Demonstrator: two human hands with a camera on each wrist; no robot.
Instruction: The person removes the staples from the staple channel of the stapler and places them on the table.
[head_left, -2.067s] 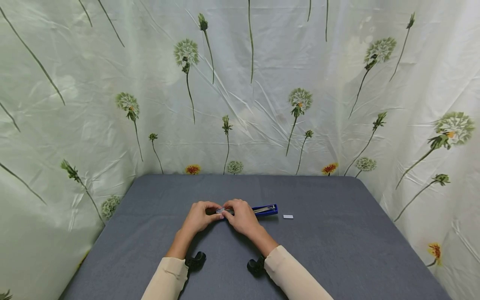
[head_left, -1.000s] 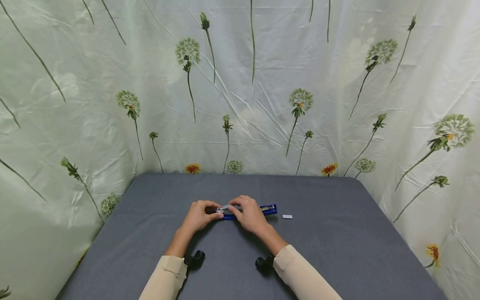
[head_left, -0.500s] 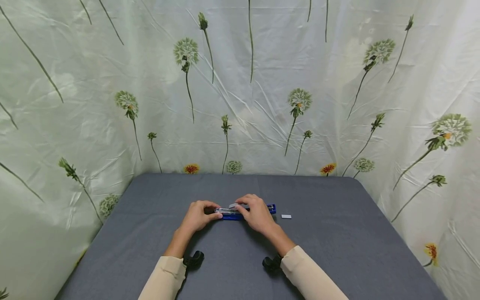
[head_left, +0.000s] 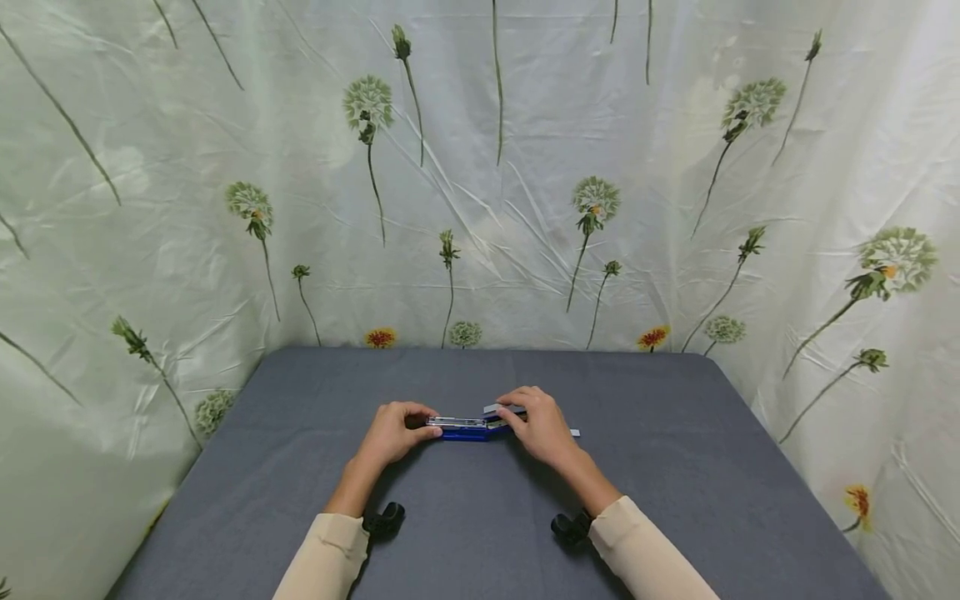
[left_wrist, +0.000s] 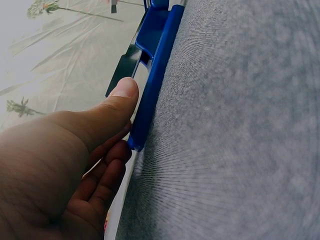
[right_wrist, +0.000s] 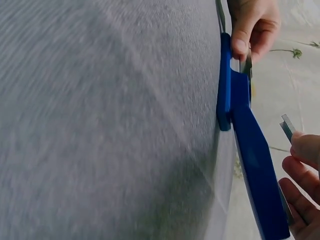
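Note:
A blue stapler (head_left: pixel 465 435) lies on the table with its top cover (right_wrist: pixel 256 165) swung back to the right and its metal magazine (head_left: pixel 456 422) uncovered. My left hand (head_left: pixel 393 435) pinches the magazine's left end between thumb and fingers. In the left wrist view the thumb lies against the metal, above the blue base (left_wrist: pixel 154 85). My right hand (head_left: pixel 546 429) pinches a short strip of staples (right_wrist: pixel 287 128) over the opened cover, apart from the magazine. The hand hides part of the cover in the head view.
A second small strip of staples (head_left: pixel 575 432) lies on the grey cloth-covered table (head_left: pixel 465 517), partly hidden behind the right hand. A curtain (head_left: pixel 480 167) printed with dandelions hangs behind the table's far edge. Both wrists wear black devices (head_left: pixel 572 528).
My right hand has drawn the staple strip rightward and up, away from the magazine's left end to above the cover. My left hand stays at the stapler's left end.

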